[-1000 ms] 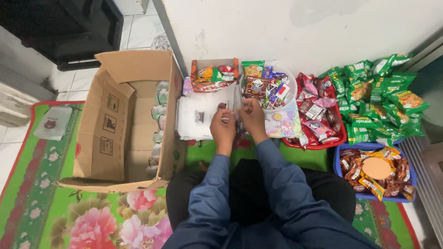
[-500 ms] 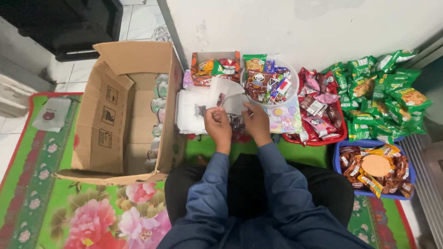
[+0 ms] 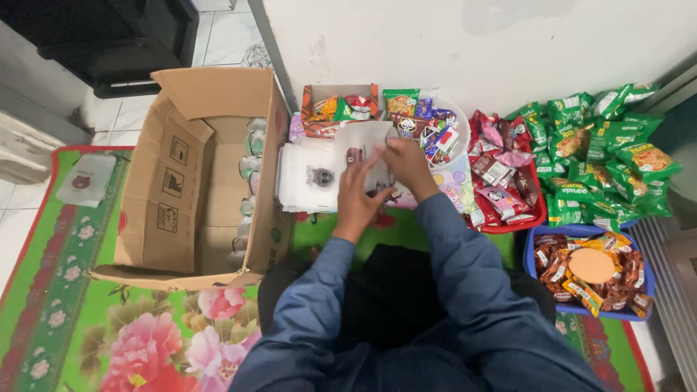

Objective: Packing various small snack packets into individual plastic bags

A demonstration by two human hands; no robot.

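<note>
Holding a thin white plastic bag between both hands, a seated person in a blue long-sleeved top works over a spread of packaged snacks on the floor. The left hand grips the bag's lower edge with fingers closed on the film, while the right hand pinches its upper part (the two hands sit close together, almost touching). The bag hangs just above a flat stack of similar white bags lying in front of the person's knees. Behind the hands stand a small cardboard tray of snack packets and a clear round tub of mixed sweets. To the right, a red basket brims with red and pink packets; beyond it lies a heap of green packets against the white wall, and nearer the person a blue basket holds brown wrappers. To the left, an open cardboard box with sealed cups lined along its inner side rests on a green floral mat.
</note>
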